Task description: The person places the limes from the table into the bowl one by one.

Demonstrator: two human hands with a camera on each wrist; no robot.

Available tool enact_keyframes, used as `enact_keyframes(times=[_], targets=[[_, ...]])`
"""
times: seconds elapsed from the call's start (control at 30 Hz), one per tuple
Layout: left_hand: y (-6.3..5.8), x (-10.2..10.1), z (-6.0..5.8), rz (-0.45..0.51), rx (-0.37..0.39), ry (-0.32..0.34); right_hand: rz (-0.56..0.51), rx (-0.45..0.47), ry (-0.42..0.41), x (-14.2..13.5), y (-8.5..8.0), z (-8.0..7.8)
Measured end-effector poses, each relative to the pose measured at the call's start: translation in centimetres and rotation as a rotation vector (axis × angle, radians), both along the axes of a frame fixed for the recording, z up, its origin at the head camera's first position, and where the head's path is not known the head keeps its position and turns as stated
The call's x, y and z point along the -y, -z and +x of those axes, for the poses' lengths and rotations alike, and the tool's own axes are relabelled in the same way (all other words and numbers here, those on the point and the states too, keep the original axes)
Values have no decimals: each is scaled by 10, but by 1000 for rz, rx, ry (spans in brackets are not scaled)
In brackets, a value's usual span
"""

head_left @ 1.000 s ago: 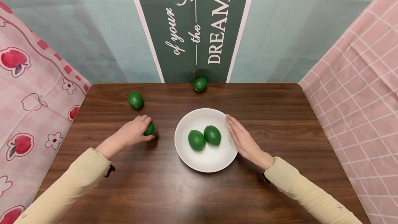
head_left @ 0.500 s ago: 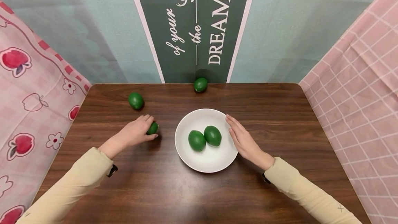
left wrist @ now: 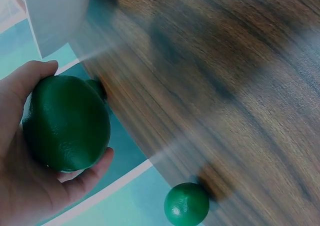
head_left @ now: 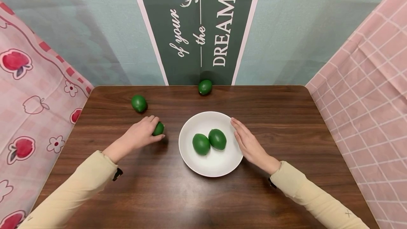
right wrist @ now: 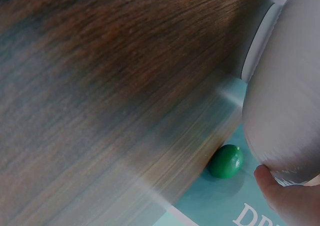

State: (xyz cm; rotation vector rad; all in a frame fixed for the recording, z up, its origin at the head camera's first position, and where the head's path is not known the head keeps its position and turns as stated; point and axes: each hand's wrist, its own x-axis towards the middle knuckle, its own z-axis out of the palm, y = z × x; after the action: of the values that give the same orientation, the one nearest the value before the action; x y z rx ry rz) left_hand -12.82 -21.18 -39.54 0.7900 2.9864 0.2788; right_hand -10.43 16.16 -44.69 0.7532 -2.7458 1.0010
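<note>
In the head view my left hand (head_left: 140,134) grips a green lime (head_left: 158,129) low over the table, left of the white bowl (head_left: 187,162). The left wrist view shows this lime (left wrist: 67,123) between thumb and curled fingers. My right hand (head_left: 251,146) rests against the bowl's right side, its fingers straight along the rim. Inside the bowl two limes (head_left: 201,144) lie side by side. In the right wrist view the bowl's outer wall (right wrist: 285,100) hides most of the right hand (right wrist: 292,201).
One lime (head_left: 139,103) lies at the back left of the brown wooden table (head_left: 203,204). Another lime (head_left: 205,87) sits at the back edge, against the green hanging cloth (head_left: 190,70). Pink patterned cloths flank the table on both sides.
My left hand has moved slightly to the right with the lime, toward the bowl. The right hand, the bowl and the other limes stay where they were.
</note>
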Motion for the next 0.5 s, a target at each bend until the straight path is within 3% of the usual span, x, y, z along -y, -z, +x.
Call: enact_keyframes(times=[0.5], targets=[[-10,-15,0,61,-23,-63,3,-5,-1,0,1,0]])
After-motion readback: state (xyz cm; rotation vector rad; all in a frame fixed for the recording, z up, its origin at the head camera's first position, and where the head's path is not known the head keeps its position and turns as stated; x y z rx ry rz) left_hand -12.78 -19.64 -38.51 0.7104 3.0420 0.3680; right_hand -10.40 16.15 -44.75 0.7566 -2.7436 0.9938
